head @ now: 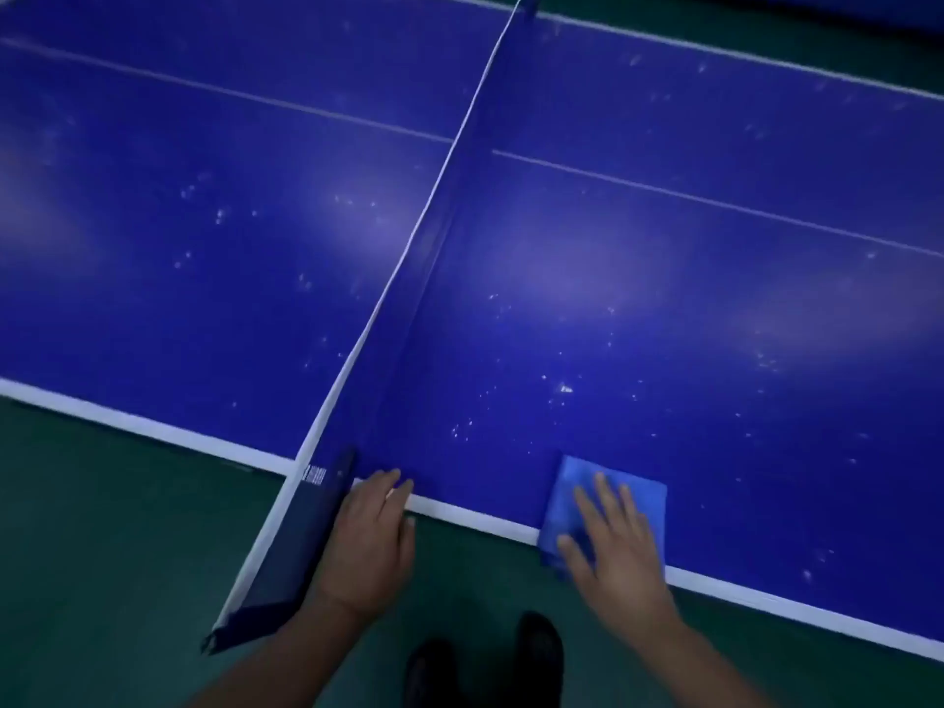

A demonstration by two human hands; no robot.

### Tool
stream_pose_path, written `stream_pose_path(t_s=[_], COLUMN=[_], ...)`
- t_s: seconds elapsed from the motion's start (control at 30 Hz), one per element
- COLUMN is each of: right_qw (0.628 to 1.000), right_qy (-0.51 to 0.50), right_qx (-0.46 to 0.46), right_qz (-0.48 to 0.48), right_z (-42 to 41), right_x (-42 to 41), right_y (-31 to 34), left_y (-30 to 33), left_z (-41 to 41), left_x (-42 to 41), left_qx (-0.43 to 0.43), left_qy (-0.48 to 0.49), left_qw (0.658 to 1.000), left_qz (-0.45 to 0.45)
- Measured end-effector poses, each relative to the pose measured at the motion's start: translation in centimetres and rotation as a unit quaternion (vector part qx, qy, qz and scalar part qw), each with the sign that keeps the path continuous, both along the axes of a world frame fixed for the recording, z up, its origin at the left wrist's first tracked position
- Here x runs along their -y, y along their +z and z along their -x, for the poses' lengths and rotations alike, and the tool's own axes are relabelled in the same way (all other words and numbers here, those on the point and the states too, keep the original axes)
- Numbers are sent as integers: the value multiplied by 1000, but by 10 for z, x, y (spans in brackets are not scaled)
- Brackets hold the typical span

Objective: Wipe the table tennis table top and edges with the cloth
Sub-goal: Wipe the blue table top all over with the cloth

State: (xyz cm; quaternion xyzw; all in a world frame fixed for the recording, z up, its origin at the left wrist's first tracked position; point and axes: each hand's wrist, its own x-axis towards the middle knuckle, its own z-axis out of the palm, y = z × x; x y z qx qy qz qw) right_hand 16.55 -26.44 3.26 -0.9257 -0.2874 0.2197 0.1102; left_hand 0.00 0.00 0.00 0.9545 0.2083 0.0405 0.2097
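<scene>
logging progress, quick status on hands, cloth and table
Right hand flat on blue cloth at near table edge. Left hand resting on edge by net. White specks ahead; net bounds left.

Right of the net (pixel 434 206), the blue desk (pixel 689 278) lies open and bare beyond the cloth (pixel 638 495). The upright net walls off the left half; its post (pixel 286 564) juts past the near edge.
</scene>
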Motion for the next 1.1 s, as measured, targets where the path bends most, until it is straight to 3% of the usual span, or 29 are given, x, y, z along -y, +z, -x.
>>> stream_pose_path(t_s=[0.13, 0.33, 0.57, 0.63, 0.77, 0.83, 0.9, 0.97, 1.1], right_qw=[995, 987, 986, 988, 970, 947, 936, 951, 989], right_qy=[-7, 67, -90, -44, 185, 285, 310, 237, -19], right_qx=[51, 122, 124, 136, 160, 150, 167, 197, 138], right_qz=[88, 82, 60, 56, -2, -21, -22, 8, 43], right_z=[-31, -73, -165, -138, -51, -52, -90, -138, -165], right_x=[-5, -8, -100, -126, -143, -132, -120, -117, -153], right_y=[-33, -57, -60, -63, -65, -66, -69, -69, -64], left_y=[-22, -44, -36, -38, -38, -38, -36, -34, -32], left_z=[-21, -22, -25, -26, -26, -24, -21, -17, -9], left_x=[-8, -15, -18, -18, -16, -13, -11, -11, -14], left_qx=[-24, -12, 4, -14, -19, -16, -18, -27, -43], left_qy=[20, 32, 68, 66, 61, 65, 77, 81, 72], left_qw=[999, 998, 994, 994, 994, 994, 994, 993, 992], left_qz=[-31, -58, -91, -89, -84, -84, -82, -87, -98])
